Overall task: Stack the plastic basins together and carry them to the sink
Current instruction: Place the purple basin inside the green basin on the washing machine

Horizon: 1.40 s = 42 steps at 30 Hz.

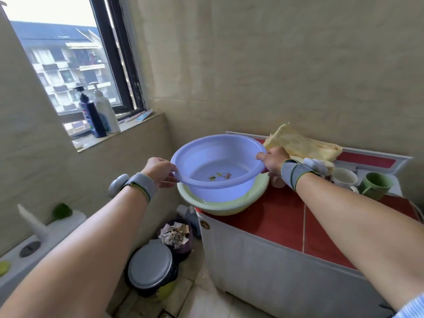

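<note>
A pale purple plastic basin (213, 157) sits nested inside a light green basin (229, 206), tilted slightly. The green basin rests on the left corner of a washing machine's red lid (280, 214). My left hand (158, 171) grips the purple basin's left rim. My right hand (274, 164) grips its right rim, thumb over the edge. Both wrists wear grey bands. A small coloured print shows on the purple basin's floor.
A yellow cloth (302, 145), a white cup (344, 179) and a green mug (376, 185) sit on the machine's far side. Below are a grey-lidded bin (150, 266) and a full waste basket (175, 235). Two pump bottles (98, 113) stand on the windowsill; a white toilet tank (34, 239) is at left.
</note>
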Each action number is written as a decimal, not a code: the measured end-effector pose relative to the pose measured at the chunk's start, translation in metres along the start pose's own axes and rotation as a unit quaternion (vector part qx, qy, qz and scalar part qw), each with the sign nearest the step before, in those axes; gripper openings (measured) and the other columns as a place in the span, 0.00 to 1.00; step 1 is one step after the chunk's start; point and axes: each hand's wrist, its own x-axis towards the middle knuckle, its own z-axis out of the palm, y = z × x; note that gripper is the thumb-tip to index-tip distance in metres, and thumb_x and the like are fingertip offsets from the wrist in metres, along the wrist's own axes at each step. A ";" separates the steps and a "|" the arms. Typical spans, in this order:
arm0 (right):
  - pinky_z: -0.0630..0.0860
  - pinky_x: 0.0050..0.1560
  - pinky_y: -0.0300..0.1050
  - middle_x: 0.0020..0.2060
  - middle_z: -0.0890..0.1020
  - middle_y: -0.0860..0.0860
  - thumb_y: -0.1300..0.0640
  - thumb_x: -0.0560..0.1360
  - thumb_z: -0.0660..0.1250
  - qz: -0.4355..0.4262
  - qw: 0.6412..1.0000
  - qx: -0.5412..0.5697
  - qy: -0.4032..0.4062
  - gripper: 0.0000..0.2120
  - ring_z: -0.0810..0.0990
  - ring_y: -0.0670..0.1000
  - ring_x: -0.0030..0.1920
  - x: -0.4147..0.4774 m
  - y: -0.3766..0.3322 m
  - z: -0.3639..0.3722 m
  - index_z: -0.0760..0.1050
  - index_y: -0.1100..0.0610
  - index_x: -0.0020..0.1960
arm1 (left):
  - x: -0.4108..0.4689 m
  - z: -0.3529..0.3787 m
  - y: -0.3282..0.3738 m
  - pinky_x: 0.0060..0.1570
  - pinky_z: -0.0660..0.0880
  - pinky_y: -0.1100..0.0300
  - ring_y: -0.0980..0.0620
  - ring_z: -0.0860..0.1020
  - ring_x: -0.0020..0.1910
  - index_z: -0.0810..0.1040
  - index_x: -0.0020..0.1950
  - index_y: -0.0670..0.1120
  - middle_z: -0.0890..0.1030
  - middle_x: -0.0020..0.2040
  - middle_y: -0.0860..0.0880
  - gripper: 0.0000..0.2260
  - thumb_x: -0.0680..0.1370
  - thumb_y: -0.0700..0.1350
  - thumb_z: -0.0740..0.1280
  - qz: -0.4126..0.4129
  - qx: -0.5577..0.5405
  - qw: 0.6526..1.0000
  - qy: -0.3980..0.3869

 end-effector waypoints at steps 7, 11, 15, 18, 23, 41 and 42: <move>0.72 0.39 0.45 0.38 0.80 0.55 0.46 0.72 0.65 0.019 0.982 -0.185 -0.001 0.19 0.78 0.57 0.37 0.074 0.020 0.024 0.76 0.62 0.52 | 0.080 0.038 -0.014 0.21 0.63 0.67 0.53 0.74 0.17 0.72 0.40 0.42 0.75 0.34 0.42 0.07 0.74 0.32 0.64 -0.011 0.089 0.996 0.006; 0.69 0.41 0.45 0.47 0.80 0.58 0.49 0.74 0.67 0.034 0.956 -0.292 -0.009 0.13 0.75 0.58 0.42 0.105 0.036 0.041 0.72 0.59 0.49 | 0.122 0.061 -0.032 0.20 0.60 0.67 0.49 0.68 0.23 0.70 0.37 0.42 0.71 0.28 0.44 0.09 0.72 0.31 0.66 -0.029 0.139 0.990 -0.006; 0.68 0.42 0.45 0.51 0.82 0.58 0.49 0.74 0.68 0.028 0.930 -0.366 -0.028 0.12 0.75 0.58 0.42 0.135 0.054 0.059 0.71 0.58 0.46 | 0.157 0.085 -0.050 0.22 0.63 0.64 0.49 0.67 0.23 0.71 0.38 0.40 0.72 0.28 0.42 0.07 0.71 0.32 0.66 -0.062 0.192 0.979 -0.020; 0.70 0.41 0.45 0.49 0.83 0.56 0.49 0.74 0.67 0.017 0.909 -0.413 -0.050 0.11 0.77 0.58 0.42 0.147 0.066 0.069 0.73 0.57 0.45 | 0.169 0.098 -0.061 0.23 0.63 0.64 0.50 0.66 0.23 0.72 0.38 0.37 0.72 0.27 0.42 0.05 0.72 0.31 0.65 -0.099 0.245 0.964 -0.036; 0.68 0.40 0.44 0.47 0.83 0.55 0.53 0.74 0.68 -0.024 0.887 -0.458 -0.055 0.07 0.79 0.58 0.43 0.159 0.077 0.082 0.76 0.57 0.44 | 0.182 0.112 -0.070 0.29 0.67 0.59 0.48 0.69 0.25 0.70 0.35 0.37 0.73 0.28 0.41 0.08 0.73 0.30 0.63 -0.132 0.286 0.948 -0.043; 0.68 0.42 0.46 0.52 0.82 0.58 0.57 0.74 0.62 -0.101 0.862 -0.497 0.020 0.10 0.81 0.61 0.52 0.177 0.070 0.060 0.79 0.59 0.51 | 0.187 0.091 -0.043 0.51 0.76 0.51 0.37 0.79 0.55 0.79 0.57 0.43 0.80 0.56 0.40 0.14 0.73 0.41 0.65 -0.008 0.423 0.899 0.113; 0.68 0.43 0.47 0.53 0.82 0.58 0.57 0.74 0.62 -0.093 0.864 -0.494 0.036 0.12 0.81 0.62 0.52 0.178 0.071 0.055 0.79 0.59 0.53 | 0.188 0.086 -0.043 0.53 0.74 0.50 0.37 0.77 0.58 0.78 0.60 0.43 0.77 0.59 0.39 0.15 0.73 0.42 0.65 -0.006 0.436 0.891 0.125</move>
